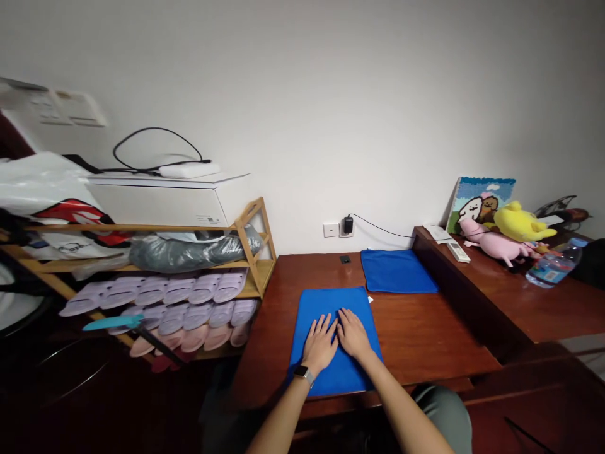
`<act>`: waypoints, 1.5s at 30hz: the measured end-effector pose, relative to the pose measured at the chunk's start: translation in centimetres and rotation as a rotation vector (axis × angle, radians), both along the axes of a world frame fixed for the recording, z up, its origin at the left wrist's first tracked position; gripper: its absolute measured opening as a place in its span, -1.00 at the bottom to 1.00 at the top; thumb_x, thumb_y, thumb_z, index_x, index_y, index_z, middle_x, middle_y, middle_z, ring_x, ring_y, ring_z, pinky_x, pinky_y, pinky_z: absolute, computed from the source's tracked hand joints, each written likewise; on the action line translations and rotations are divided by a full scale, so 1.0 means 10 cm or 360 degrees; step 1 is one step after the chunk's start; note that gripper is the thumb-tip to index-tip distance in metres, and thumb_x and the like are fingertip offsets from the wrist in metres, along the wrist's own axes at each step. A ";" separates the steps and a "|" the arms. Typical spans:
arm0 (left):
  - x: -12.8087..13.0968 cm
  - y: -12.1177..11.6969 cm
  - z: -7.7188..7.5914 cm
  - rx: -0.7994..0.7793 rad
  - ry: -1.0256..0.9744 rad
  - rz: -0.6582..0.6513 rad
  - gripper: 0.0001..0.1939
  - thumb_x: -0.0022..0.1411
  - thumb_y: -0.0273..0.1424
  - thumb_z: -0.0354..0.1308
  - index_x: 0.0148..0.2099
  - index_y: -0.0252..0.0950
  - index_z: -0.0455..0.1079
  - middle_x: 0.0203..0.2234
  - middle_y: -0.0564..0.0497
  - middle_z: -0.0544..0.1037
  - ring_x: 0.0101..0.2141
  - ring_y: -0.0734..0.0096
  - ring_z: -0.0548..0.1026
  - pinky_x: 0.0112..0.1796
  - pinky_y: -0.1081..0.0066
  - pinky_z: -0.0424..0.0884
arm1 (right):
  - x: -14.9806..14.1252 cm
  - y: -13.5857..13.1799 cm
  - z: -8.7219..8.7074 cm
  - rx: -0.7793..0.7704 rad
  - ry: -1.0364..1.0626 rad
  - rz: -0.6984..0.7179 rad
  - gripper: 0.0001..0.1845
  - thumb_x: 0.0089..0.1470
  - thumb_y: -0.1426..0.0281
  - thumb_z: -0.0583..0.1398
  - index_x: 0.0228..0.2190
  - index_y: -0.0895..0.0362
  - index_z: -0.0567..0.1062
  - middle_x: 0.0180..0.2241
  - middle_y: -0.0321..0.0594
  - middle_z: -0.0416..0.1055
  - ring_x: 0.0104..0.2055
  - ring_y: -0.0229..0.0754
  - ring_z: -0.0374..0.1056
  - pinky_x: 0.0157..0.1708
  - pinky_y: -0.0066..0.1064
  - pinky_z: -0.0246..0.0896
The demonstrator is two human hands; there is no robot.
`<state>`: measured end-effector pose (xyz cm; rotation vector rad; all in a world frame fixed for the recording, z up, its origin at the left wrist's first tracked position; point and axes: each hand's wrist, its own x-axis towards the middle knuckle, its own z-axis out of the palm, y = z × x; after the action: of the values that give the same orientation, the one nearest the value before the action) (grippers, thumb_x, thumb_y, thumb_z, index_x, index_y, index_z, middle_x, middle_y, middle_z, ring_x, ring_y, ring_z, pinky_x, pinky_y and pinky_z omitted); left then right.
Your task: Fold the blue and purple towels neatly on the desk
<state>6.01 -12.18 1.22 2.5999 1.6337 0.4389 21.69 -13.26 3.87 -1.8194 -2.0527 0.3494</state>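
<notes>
A blue cloth (331,302) lies spread flat on the dark wooden table (420,334) in front of me. My left hand (320,342) rests palm down on the middle of it, fingers stretched out, a watch on the wrist. My right hand (352,333) lies flat beside it, fingers extended, touching the left hand. Neither hand holds anything. A second blue cloth (397,270), folded smaller, lies farther back on the table near the wall.
A wooden shoe rack (253,252) with several lilac and pink slippers stands to the left, a white box on top. A raised side surface (543,296) at right carries plush toys, a remote and a water bottle (553,265). A wall socket holds a charger (348,224).
</notes>
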 end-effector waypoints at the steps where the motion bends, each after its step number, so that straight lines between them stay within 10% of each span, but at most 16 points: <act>1: -0.04 0.03 -0.05 0.0020 0.0000 0.0009 -0.42 0.53 -0.26 -0.04 0.52 -0.12 0.28 0.50 -0.09 0.28 0.48 0.03 0.21 0.45 -0.09 0.11 | -0.02 0.06 -0.01 -0.0050 -0.0038 -0.0005 -0.31 0.44 0.28 -0.10 0.47 0.19 0.26 0.51 -0.10 0.15 0.57 -0.03 -0.01 0.55 -0.14 -0.18; 9: -0.66 0.14 -0.22 0.0062 0.0037 0.0309 -0.37 0.56 -0.19 -0.13 0.54 -0.27 0.23 0.50 -0.21 0.25 0.48 0.02 0.21 0.45 -0.08 0.12 | 0.49 0.16 -0.04 -0.0249 -0.0285 -0.0281 -0.27 0.50 0.19 -0.19 0.52 0.26 0.08 0.56 -0.05 -0.10 0.62 -0.01 -0.18 0.56 -0.05 -0.30; 18: -0.12 0.06 -0.27 0.0084 0.0040 0.0035 -0.40 0.59 -0.29 -0.21 0.55 -0.21 0.21 0.49 -0.11 0.28 0.48 0.12 0.22 0.44 -0.03 0.16 | -0.14 -0.07 -0.25 -0.0044 -0.0238 -0.0028 -0.29 0.48 0.26 -0.21 0.50 0.24 0.15 0.54 -0.08 -0.05 0.61 -0.02 -0.14 0.56 -0.06 -0.24; 25: -0.85 0.01 -0.26 0.0101 0.0030 0.0387 -0.36 0.59 -0.19 -0.20 0.54 -0.31 0.22 0.49 -0.19 0.28 0.47 0.04 0.24 0.43 -0.04 0.17 | 0.39 -0.03 -0.08 -0.0216 -0.0328 -0.0237 -0.26 0.48 0.22 -0.18 0.50 0.34 0.07 0.55 -0.04 -0.08 0.61 0.00 -0.16 0.57 -0.06 -0.26; 33: -0.20 -0.25 -0.20 0.0092 0.0035 0.0023 -0.41 0.60 -0.29 -0.19 0.55 -0.22 0.22 0.50 -0.11 0.27 0.48 0.14 0.21 0.44 0.01 0.17 | -0.25 -0.39 -0.25 0.0021 -0.0203 -0.0016 -0.31 0.48 0.28 -0.19 0.50 0.19 0.17 0.54 -0.13 0.00 0.60 -0.06 -0.11 0.56 -0.12 -0.24; 41: -0.88 -0.33 -0.24 0.0037 0.0035 0.0295 -0.33 0.60 -0.14 -0.20 0.56 -0.37 0.17 0.51 -0.19 0.22 0.48 0.07 0.21 0.44 -0.02 0.18 | 0.65 -0.43 -0.19 -0.0205 -0.0330 -0.0333 -0.26 0.49 0.18 -0.20 0.51 0.25 0.09 0.55 -0.09 -0.08 0.61 -0.01 -0.13 0.56 -0.05 -0.21; 45: -0.80 -0.36 -0.21 0.0114 0.0017 0.0283 -0.35 0.60 -0.22 -0.22 0.54 -0.42 0.21 0.49 -0.23 0.26 0.48 0.06 0.22 0.45 -0.04 0.15 | 0.44 -0.46 -0.11 -0.0076 -0.0335 -0.0361 -0.27 0.47 0.25 -0.16 0.49 0.34 0.14 0.55 0.01 -0.07 0.61 0.04 -0.15 0.56 -0.03 -0.27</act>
<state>-1.99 -15.77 -0.88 2.5195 1.8958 0.5015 26.12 -17.85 2.78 -2.1736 -1.9545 0.1500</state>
